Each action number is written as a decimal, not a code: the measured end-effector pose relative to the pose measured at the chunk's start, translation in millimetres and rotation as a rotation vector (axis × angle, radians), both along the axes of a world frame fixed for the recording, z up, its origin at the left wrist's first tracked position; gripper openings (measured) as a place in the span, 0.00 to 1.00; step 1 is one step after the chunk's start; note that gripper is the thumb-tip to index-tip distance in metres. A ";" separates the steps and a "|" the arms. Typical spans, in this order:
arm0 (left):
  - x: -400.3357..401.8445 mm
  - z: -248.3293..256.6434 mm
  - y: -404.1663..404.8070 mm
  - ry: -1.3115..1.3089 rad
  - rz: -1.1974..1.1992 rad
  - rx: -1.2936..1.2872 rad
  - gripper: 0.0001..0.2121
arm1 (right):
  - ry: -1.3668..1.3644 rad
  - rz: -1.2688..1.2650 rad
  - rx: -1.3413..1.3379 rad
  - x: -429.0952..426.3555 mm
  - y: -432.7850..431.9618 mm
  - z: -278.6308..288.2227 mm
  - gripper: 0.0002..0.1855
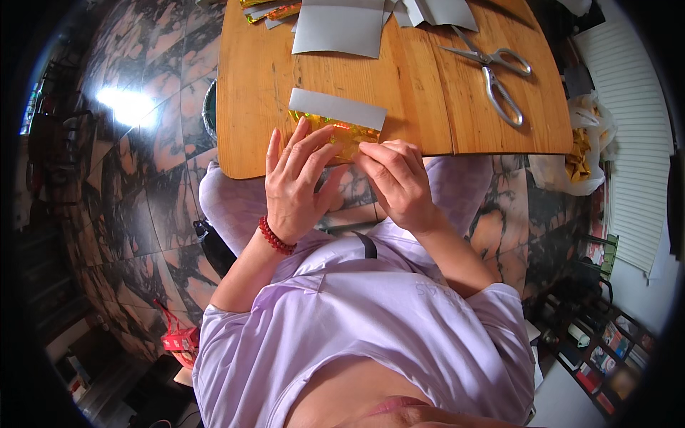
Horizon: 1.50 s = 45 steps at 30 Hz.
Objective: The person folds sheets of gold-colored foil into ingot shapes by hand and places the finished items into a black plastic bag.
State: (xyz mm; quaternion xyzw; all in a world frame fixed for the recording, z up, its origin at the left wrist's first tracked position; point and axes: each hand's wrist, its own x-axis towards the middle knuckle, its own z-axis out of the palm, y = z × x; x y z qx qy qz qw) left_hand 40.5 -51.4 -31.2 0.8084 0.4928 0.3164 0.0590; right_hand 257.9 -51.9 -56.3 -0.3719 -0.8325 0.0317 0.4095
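Observation:
A gold holographic foil sheet (348,138) lies near the front edge of the wooden table (406,101). Its far edge shows a grey strip (338,108), seemingly the paper backing folded over. My left hand (299,184), with a red bead bracelet at the wrist, rests its spread fingertips on the foil's left part. At the right end of the foil's near edge, my right hand (398,179) pinches with thumb and index finger. Fingers partly cover the near edge. Metal scissors (488,64) lie with blades apart farther right on the table.
Grey sheets (338,27) lie at the table's far side, with more bent grey sheets (444,12) beside them. Gold foil pieces (270,10) lie far left. A plastic bag with gold foil pieces (580,155) hangs or stands off the right edge. A bin (210,109) shows left.

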 end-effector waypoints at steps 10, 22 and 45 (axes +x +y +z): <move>7.0 -8.0 5.7 -0.077 0.080 0.041 0.07 | 0.103 -0.119 -0.088 6.7 14.7 14.4 0.18; 15.7 -4.1 14.6 -0.128 0.151 0.003 0.07 | 0.195 -0.244 -0.207 4.2 26.4 17.4 0.10; 19.4 0.6 21.7 -0.102 0.200 -0.053 0.09 | 0.150 -0.313 -0.310 -1.0 33.8 25.4 0.17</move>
